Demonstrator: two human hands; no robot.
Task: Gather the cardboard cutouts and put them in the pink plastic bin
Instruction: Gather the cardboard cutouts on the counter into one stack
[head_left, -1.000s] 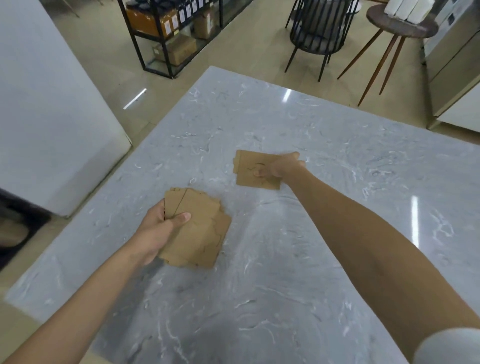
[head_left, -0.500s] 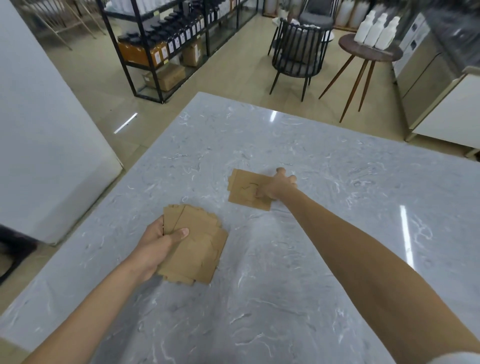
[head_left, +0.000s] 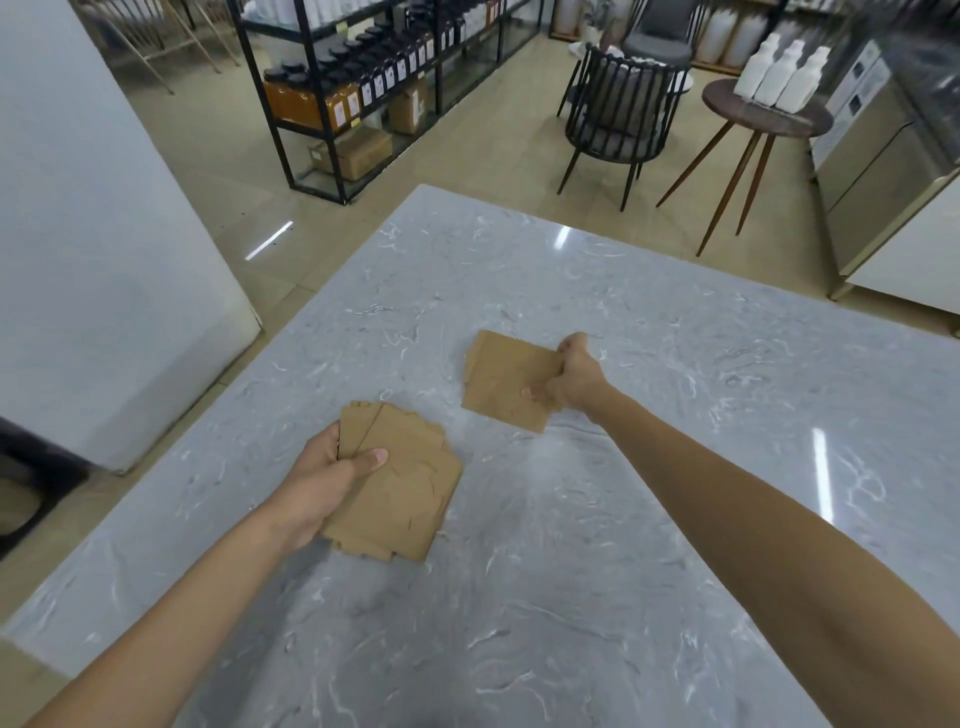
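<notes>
Nearest, two bare forearms reach out over the grey marbled worktop (head_left: 597, 545). The left hand (head_left: 324, 478) grips a fanned stack of cardboard cutouts (head_left: 400, 483), thumb pressed on top and fingers (head_left: 324, 441) curled under the stack's left edge; the stack sits toward the worktop's left edge, and its lower end seems to rest on or just above the surface. Further on, near the middle of the worktop, the right hand (head_left: 571, 376) is closed on the right edge of a single cardboard cutout (head_left: 506, 379), thumb on its upper face and the other fingers wrapped at the far corner of that edge. Whether this piece lies flat or is raised slightly cannot be told. The two lots of cardboard are apart, with bare worktop between them. Beyond the worktop's far edge stand a black metal shelf unit (head_left: 363, 88) with jars and boxes, a dark slatted chair (head_left: 621, 104), and a round side table (head_left: 763, 117) carrying white bottles (head_left: 784, 75). The pink bin is out of view.
</notes>
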